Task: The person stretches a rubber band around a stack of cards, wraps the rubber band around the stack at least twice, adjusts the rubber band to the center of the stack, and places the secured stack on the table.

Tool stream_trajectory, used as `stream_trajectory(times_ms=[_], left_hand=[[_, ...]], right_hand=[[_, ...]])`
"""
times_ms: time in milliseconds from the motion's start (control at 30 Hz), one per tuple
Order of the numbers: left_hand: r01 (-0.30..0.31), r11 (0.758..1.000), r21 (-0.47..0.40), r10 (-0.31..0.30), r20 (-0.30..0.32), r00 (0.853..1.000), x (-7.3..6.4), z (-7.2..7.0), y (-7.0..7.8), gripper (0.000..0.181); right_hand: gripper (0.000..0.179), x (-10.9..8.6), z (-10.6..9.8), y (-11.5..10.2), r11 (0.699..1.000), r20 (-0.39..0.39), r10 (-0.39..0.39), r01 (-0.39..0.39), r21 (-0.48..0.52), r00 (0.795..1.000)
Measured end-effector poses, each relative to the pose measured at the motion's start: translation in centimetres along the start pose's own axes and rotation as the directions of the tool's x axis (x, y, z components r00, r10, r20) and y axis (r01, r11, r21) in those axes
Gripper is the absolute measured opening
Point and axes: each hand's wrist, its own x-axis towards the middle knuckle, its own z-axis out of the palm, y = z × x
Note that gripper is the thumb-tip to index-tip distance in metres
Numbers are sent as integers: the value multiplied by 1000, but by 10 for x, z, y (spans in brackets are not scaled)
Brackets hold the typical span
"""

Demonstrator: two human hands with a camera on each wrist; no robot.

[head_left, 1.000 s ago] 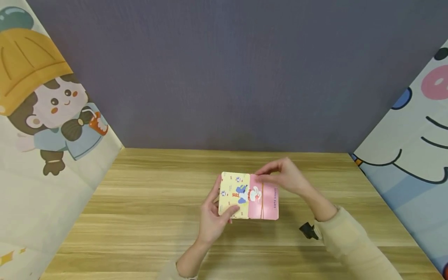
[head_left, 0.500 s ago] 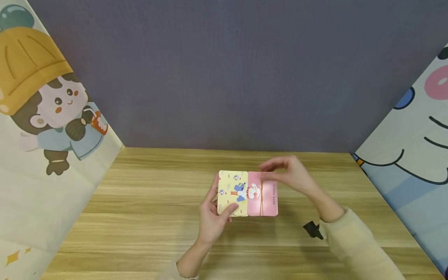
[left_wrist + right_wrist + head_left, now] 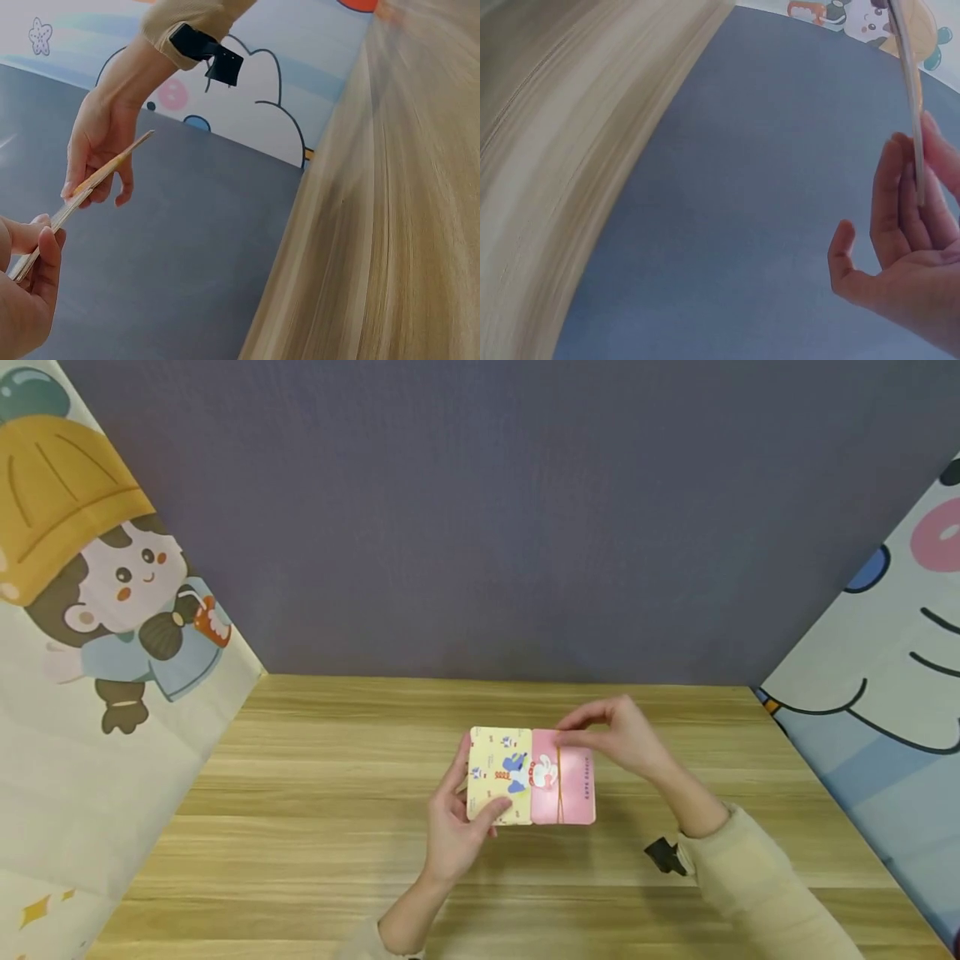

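Note:
A small notebook (image 3: pixel 498 785) is held above the table, spread flat with its outer faces up. Its left half is yellow with a blue dog print; the pink right half carries a white rabbit and a thin brownish elastic band (image 3: pixel 560 793). My left hand (image 3: pixel 453 831) grips the yellow half at its left edge, thumb on top and fingers beneath. At the pink half's top edge, my right hand (image 3: pixel 626 739) pinches the notebook beside the band's upper end. Both wrist views show the notebook nearly edge-on, between thumb and fingers of the left hand (image 3: pixel 34 300) and right hand (image 3: pixel 922 225).
A wood-grain table (image 3: pixel 315 827) lies below the hands. Behind it rises a dark grey panel (image 3: pixel 480 527), with cartoon-printed sheets at the left (image 3: pixel 172 735) and right (image 3: pixel 862 693). A black wrist mount (image 3: pixel 663 856) sits at the right sleeve.
The right thumb has shifted a little right along the pink half's top edge, to the band, then slightly back left. The left hand keeps its hold, and the notebook has barely moved.

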Motion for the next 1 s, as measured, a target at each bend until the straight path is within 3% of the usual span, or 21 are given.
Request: stream_trajectory(times_ms=[200, 333, 767, 1000], left_hand=[[15, 1000, 16, -15, 11, 1000, 0, 2, -1, 80], [5, 1000, 21, -5, 1, 1000, 2, 4, 1, 79], [-14, 1000, -26, 13, -22, 1000, 4, 2, 3, 80], [-17, 1000, -23, 17, -19, 1000, 3, 3, 2, 80]], right_hand=[[13, 2, 9, -2, 1000, 4, 17, -17, 22, 1000], [16, 4, 14, -5, 998, 15, -27, 26, 62, 1000], [23, 1, -3, -5, 999, 4, -42, 42, -9, 999], [19, 1, -1, -4, 999, 8, -47, 47, 18, 999]])
